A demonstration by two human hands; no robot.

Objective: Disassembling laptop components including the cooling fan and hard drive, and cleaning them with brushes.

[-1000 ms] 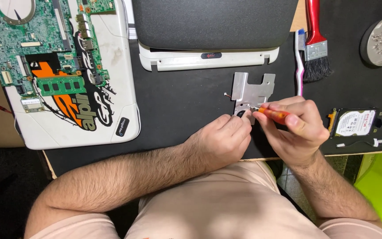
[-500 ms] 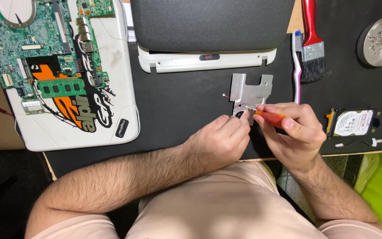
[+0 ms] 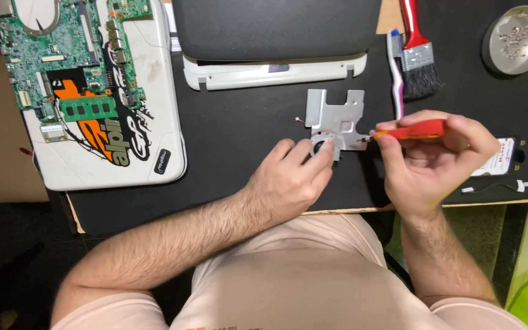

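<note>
Left hand (image 3: 291, 177) presses fingertips on the lower edge of the metal fan plate (image 3: 335, 117), which lies flat on the black worktop (image 3: 239, 140) just below the white laptop lid (image 3: 274, 72); that hand pins rather than closes around anything. Right hand (image 3: 438, 156) is clenched around an orange screwdriver (image 3: 409, 130), tip at the plate's right edge, apparently on a small screw, too small to confirm. Risks as I see them: the driver comes in nearly flat, so the tip could cam out and skid across the plate, or jab the left fingers, which sit very close to it. The plate is held by fingertip pressure only, at one corner; torque could spin it on the mat and tug the thin wire showing at its left edge. A loosened screw could roll off, since the front edge of the worktop is near and the round metal dish (image 3: 516, 39) with the other small parts sits well away at the far right. The toothbrush (image 3: 394, 76) and the red-handled brush (image 3: 418, 58) lie just beside the plate, so a slip could knock them. The hard drive (image 3: 501, 160) sits under the right hand, partly hidden; leaning on it looks unwise. The bare circuit board (image 3: 71, 67) on the white laptop base (image 3: 148, 162) is well apart at left, lower risk.
</note>
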